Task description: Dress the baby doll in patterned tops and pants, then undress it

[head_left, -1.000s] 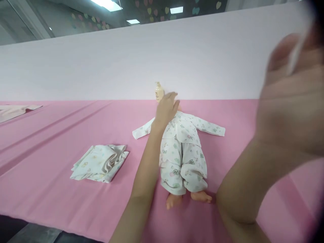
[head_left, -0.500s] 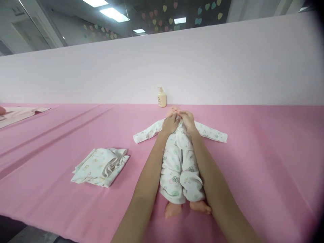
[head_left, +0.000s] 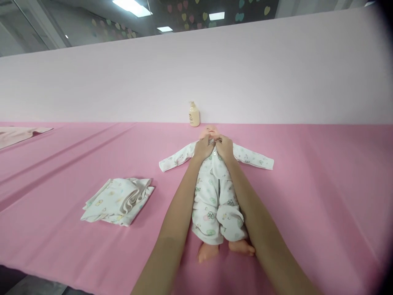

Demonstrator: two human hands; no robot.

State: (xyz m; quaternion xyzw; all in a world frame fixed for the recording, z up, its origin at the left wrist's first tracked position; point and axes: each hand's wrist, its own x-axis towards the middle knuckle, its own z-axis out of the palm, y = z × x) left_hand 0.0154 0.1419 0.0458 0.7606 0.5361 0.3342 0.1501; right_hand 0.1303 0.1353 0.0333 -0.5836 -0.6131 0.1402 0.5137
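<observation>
A baby doll (head_left: 210,132) lies on its back, its head toward the wall and its bare feet toward me. It wears a white printed top (head_left: 253,158) with the sleeves spread sideways, and matching trousers (head_left: 207,205). At the collar, my left hand (head_left: 204,148) has its fingers closed on the edge of the top. My right hand (head_left: 224,147) pinches the collar just beside it, the two hands nearly touching. Below them a button shows on the doll's chest.
A folded printed cloth (head_left: 118,200) lies on the pink mat (head_left: 307,205) to the left. A cream pump bottle (head_left: 194,114) stands against the white wall (head_left: 260,73) behind the doll. At the far left lies a pale pink cloth (head_left: 18,135).
Both hands have drawn closer together at the collar, and more of the button area shows. The view has shifted slightly. A bit of a person's hand at the far left edge has left the view.
</observation>
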